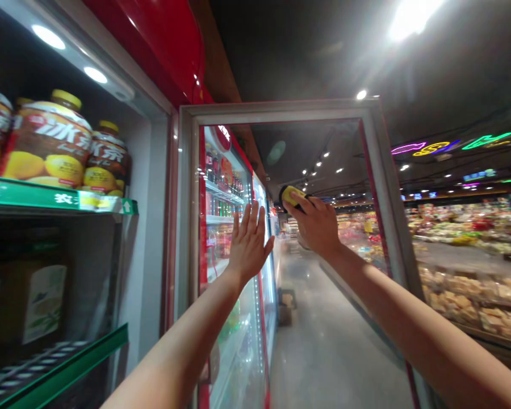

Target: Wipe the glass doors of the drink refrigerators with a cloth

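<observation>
An open fridge door with a grey frame (281,111) and clear glass stands before me. My left hand (247,238) lies flat against the glass or very close to it, fingers stretched upward and holding nothing. To its right, my right hand (317,224) grips a small yellow-and-black pad (294,196) at the glass. Fingers partly cover the pad, and its exact kind is unclear.
At left, the open red fridge (162,45) holds large iced tea bottles (53,142) above a green shelf strip (55,196). Through the glass appear more drink fridges (227,193) and a grey floor (319,329). Produce displays (472,227) stand at right.
</observation>
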A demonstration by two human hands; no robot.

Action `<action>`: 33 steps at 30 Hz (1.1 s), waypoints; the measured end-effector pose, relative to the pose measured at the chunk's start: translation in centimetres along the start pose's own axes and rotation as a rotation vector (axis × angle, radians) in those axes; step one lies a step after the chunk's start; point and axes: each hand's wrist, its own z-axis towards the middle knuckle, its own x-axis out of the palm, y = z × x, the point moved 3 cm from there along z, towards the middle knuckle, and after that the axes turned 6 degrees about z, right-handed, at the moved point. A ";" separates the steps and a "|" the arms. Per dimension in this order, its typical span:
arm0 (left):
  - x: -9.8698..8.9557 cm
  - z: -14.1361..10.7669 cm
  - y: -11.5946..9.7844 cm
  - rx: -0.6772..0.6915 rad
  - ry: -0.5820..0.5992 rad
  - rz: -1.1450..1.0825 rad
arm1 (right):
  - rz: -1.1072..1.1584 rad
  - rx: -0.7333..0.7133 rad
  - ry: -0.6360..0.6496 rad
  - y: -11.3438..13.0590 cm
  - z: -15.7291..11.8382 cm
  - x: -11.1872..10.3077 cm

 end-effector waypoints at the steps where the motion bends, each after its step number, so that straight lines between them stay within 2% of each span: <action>1: 0.2 0.5 -0.5 0.017 -0.007 -0.007 | -0.002 0.050 -0.021 -1.5 0.5 -0.2; 3: 0.4 1.2 -1.2 0.051 -0.019 -0.020 | -0.017 0.200 -0.100 -4.8 0.6 -0.9; 5: 0.5 1.3 -1.3 0.071 -0.027 -0.031 | -0.044 0.337 -0.180 -6.9 -0.8 -1.5; 7: 0.6 1.2 -1.2 0.066 -0.031 -0.038 | -0.071 0.373 -0.184 -6.7 -2.8 -1.6; 9: 0.8 1.4 -1.2 0.063 -0.033 -0.045 | -0.074 0.273 -0.092 -4.9 -3.9 -1.2; 11: 1.0 2.0 -1.8 0.070 -0.041 -0.051 | -0.060 0.128 0.013 -3.3 -3.5 -0.9; 13: 1.2 3.0 -2.7 0.082 -0.055 -0.059 | -0.059 0.080 0.052 -3.7 -2.1 -1.0; 15: 1.4 3.8 -3.9 0.103 -0.061 -0.073 | -0.079 0.164 0.019 -5.9 -0.7 -1.5; 17: 1.6 4.0 -4.9 0.134 -0.048 -0.092 | -0.116 0.317 -0.047 -8.5 -1.0 -2.1; 20: 1.8 3.4 -5.9 0.168 -0.018 -0.117 | -0.191 0.491 -0.115 -10.3 -4.4 -2.4; 23: 2.0 2.8 -6.8 0.206 -0.010 -0.135 | -0.226 0.488 -0.100 -10.2 -7.4 -2.1; 25: 2.3 3.0 -7.7 0.226 -0.023 -0.151 | -0.222 0.457 -0.101 -10.5 -7.1 -2.0; 28: 3.0 4.3 -9.5 0.236 -0.054 -0.188 | -0.208 0.498 -0.093 -12.3 -4.4 -2.2; 31: 3.7 5.5 -10.9 0.227 -0.067 -0.242 | -0.233 0.579 0.022 -13.4 -3.0 -2.3; 33: 4.0 5.8 -11.1 0.227 -0.077 -0.272 | -0.252 0.592 0.117 -13.2 -3.9 -2.4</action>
